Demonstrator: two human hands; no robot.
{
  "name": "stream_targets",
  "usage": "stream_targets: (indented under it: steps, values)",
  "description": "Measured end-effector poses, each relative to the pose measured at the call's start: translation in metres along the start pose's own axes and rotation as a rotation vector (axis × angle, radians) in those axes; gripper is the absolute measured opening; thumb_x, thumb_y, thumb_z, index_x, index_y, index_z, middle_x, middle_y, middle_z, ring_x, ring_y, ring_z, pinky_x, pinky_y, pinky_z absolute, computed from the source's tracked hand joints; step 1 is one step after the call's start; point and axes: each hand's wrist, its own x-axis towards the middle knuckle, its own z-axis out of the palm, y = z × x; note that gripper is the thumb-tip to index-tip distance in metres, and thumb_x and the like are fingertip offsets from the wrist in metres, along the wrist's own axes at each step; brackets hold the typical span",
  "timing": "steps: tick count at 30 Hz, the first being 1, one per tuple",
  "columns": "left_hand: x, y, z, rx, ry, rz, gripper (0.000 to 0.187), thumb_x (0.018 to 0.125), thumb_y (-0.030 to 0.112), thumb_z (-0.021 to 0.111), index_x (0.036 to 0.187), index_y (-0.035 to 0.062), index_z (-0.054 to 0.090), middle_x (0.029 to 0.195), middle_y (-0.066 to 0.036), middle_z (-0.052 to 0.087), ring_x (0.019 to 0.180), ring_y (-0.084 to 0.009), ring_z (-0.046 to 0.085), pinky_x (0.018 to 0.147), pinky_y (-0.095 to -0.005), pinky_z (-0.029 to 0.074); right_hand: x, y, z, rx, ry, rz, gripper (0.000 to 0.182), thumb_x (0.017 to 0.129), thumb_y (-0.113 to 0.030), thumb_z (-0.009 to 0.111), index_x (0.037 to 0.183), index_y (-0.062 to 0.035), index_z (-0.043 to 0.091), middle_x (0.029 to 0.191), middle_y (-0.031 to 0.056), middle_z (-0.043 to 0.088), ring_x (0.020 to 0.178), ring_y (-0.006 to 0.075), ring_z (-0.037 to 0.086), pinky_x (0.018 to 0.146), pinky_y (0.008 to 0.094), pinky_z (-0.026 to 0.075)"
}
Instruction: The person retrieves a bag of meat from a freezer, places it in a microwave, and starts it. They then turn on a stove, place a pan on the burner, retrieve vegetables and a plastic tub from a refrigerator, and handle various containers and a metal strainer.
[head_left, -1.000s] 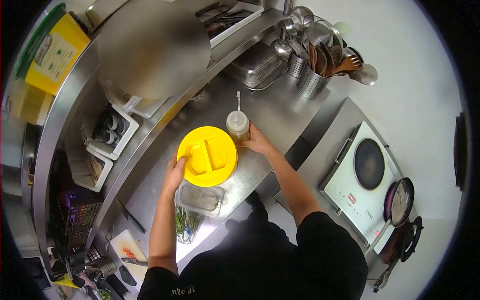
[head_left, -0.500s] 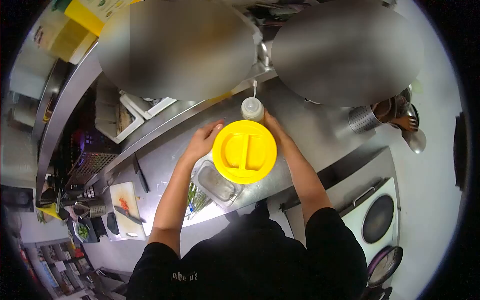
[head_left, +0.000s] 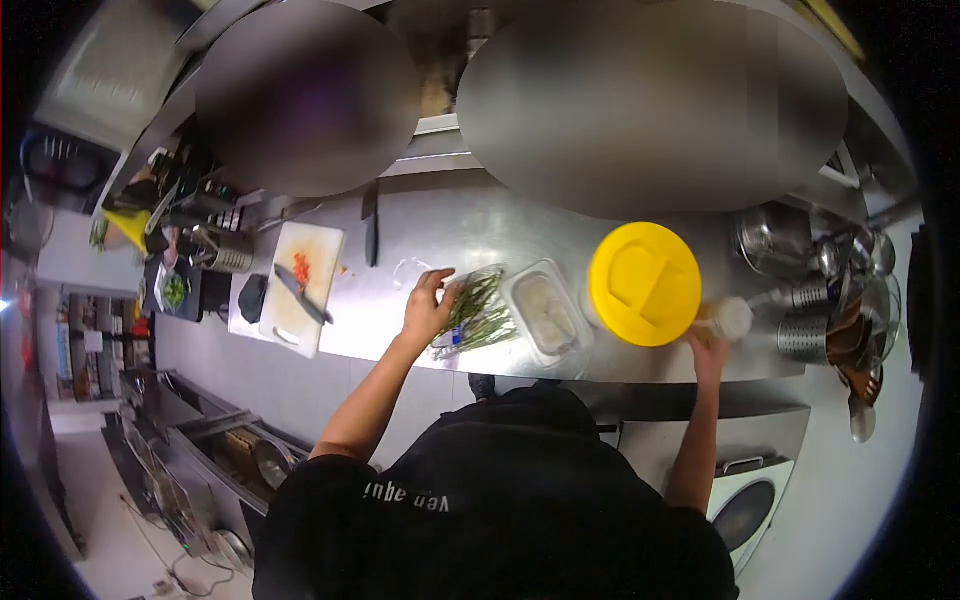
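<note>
My left hand (head_left: 430, 310) is at the left edge of a bundle of green asparagus (head_left: 485, 312), fingers apart and slightly bent, with nothing in them. The stalks lie on the steel counter in clear wrapping with a blue label. My right hand (head_left: 708, 352) grips a squeeze bottle (head_left: 733, 318) with a whitish cap, its nozzle pointing right. Just left of that bottle stands a round tub with a yellow lid (head_left: 665, 265). Between the tub and the asparagus sits a clear rectangular container (head_left: 548, 312), its inside cloudy.
On the left, a white cutting board (head_left: 315, 240) carries chopped red pieces and a knife (head_left: 300, 292). A second knife (head_left: 371, 235) lies behind it. Perforated steel holders (head_left: 803, 338) with utensils stand at the right end of the steel counter (head_left: 430, 215).
My view has turned left. My left hand has gone from beside the yellow-lidded tub to the asparagus. My right hand and the squeeze bottle are now right of the tub.
</note>
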Motion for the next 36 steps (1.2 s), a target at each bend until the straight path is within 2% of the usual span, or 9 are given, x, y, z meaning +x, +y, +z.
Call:
stream_targets:
  steps: [7, 10, 18, 27, 29, 30, 31, 33, 36]
  values:
    - [-0.055, -0.06, -0.053, 0.081, 0.219, 0.139, 0.032, 0.082, 0.008, 0.062, 0.112, 0.0024, 0.057, 0.109, -0.017, 0.058, 0.102, -0.0353, 0.056, 0.087, -0.0389, 0.047, -0.103, -0.116, -0.027, 0.191, 0.107, 0.068, 0.043, 0.078, -0.008, 0.074, 0.115, 0.0039, 0.056, 0.106, 0.0096, 0.062, 0.097, 0.0206, 0.059, 0.086, 0.0326, 0.047]
    - [-0.058, -0.052, -0.07, 0.043, 0.193, 0.28, 0.038, 0.08, 0.01, 0.066, 0.115, 0.0019, 0.056, 0.112, -0.017, 0.059, 0.104, -0.036, 0.056, 0.089, -0.0395, 0.046, -0.117, -0.163, -0.02, 0.028, -0.087, 0.103, 0.053, 0.075, -0.007, 0.077, 0.121, 0.0026, 0.052, 0.112, 0.0107, 0.06, 0.101, 0.02, 0.058, 0.088, 0.0333, 0.047]
    - [-0.077, 0.022, -0.098, -0.139, -0.171, 0.753, 0.088, 0.07, 0.022, 0.081, 0.139, 0.0011, 0.03, 0.135, -0.021, 0.045, 0.123, -0.0381, 0.045, 0.104, -0.0429, 0.038, -0.111, -0.312, 0.199, 0.1, -0.487, -0.345, 0.063, 0.064, -0.018, 0.086, 0.118, -0.0052, 0.055, 0.116, 0.0068, 0.059, 0.104, 0.0196, 0.058, 0.092, 0.0328, 0.046]
    - [-0.044, 0.041, -0.187, -0.514, 0.266, 0.527, 0.082, 0.059, 0.021, 0.089, 0.119, 0.0019, 0.035, 0.115, -0.016, 0.056, 0.103, -0.0233, 0.059, 0.087, -0.0358, 0.049, -0.098, -0.491, 0.266, 0.258, -0.663, -0.507, 0.089, 0.066, -0.034, 0.085, 0.135, -0.0011, 0.039, 0.129, 0.0197, 0.052, 0.12, 0.029, 0.052, 0.102, 0.039, 0.04]
    - [-0.043, 0.074, -0.222, -0.659, 0.247, 0.567, 0.08, 0.063, 0.014, 0.086, 0.123, 0.0017, 0.033, 0.114, -0.013, 0.056, 0.102, -0.0236, 0.059, 0.087, -0.0356, 0.05, -0.076, -0.525, 0.248, 0.118, -0.786, -0.913, 0.1, 0.067, -0.039, 0.083, 0.141, -0.0004, 0.028, 0.139, 0.0231, 0.039, 0.13, 0.0319, 0.04, 0.107, 0.0399, 0.034]
    - [-0.045, 0.089, -0.238, -0.733, 0.245, 0.567, 0.079, 0.065, 0.01, 0.084, 0.125, 0.0015, 0.033, 0.113, -0.012, 0.055, 0.101, -0.0236, 0.059, 0.087, -0.0355, 0.05, -0.07, -0.557, 0.219, -0.035, -0.766, -1.032, 0.098, 0.069, -0.04, 0.081, 0.141, 0.0006, 0.029, 0.143, 0.0228, 0.034, 0.133, 0.0325, 0.035, 0.109, 0.0405, 0.03]
    - [-0.047, 0.096, -0.25, -0.733, 0.234, 0.587, 0.079, 0.065, 0.01, 0.084, 0.125, 0.0015, 0.033, 0.113, -0.012, 0.055, 0.101, -0.0236, 0.059, 0.087, -0.0355, 0.05, -0.066, -0.579, 0.194, -0.001, -0.548, -1.098, 0.091, 0.068, -0.03, 0.084, 0.141, -0.0072, 0.035, 0.142, 0.0137, 0.038, 0.125, 0.0271, 0.044, 0.099, 0.0404, 0.042]
    - [-0.049, 0.104, -0.269, -0.759, 0.277, 0.518, 0.072, 0.069, 0.007, 0.08, 0.126, 0.0013, 0.036, 0.113, -0.011, 0.054, 0.1, -0.0222, 0.058, 0.088, -0.0352, 0.048, -0.019, -0.62, 0.153, 0.39, -0.232, -0.969, 0.085, 0.069, -0.027, 0.084, 0.139, -0.0085, 0.038, 0.139, 0.0116, 0.042, 0.123, 0.0245, 0.045, 0.094, 0.0374, 0.045]
    - [-0.045, 0.137, -0.303, -0.707, 0.256, 0.629, 0.064, 0.07, 0.008, 0.079, 0.122, 0.0008, 0.042, 0.112, -0.01, 0.054, 0.099, -0.0205, 0.057, 0.087, -0.0341, 0.047, 0.085, -0.671, 0.078, -0.062, 0.638, -1.028, 0.105, 0.067, -0.051, 0.078, 0.14, 0.0037, 0.028, 0.126, 0.0267, 0.05, 0.116, 0.0318, 0.053, 0.098, 0.0463, 0.041]
